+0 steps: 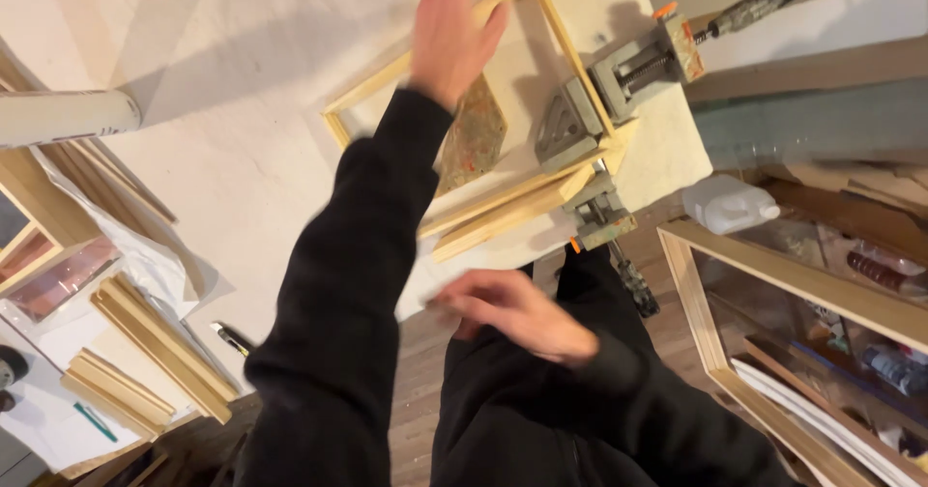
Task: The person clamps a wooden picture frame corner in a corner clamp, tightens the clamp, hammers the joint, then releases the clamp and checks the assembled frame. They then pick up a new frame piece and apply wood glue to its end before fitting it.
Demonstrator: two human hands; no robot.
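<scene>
A light wooden frame (pixel 372 89) lies on the white worktable (pixel 222 110). A grey corner clamp (pixel 580 120) grips its near right corner. My left hand (pixel 449 33) reaches over the frame with fingers stretched, holding nothing, close to the frame's far rail. A speckled brownish board piece (pixel 476 139) lies inside the frame beside my black sleeve. A loose wooden strip (pixel 503 218) rests along the frame's near side. My right hand (pixel 512 313) hovers, blurred, at the table's near edge below the clamp; what its fingers do is unclear.
Stacked wooden mouldings (pixel 164 342) and a white roll (pixel 68 117) sit at the left. A dark pen-like tool (pixel 232 337) lies near the table edge. A white plastic jug (pixel 727 204) and a large wooden frame (pixel 696 294) over cluttered shelves stand at the right.
</scene>
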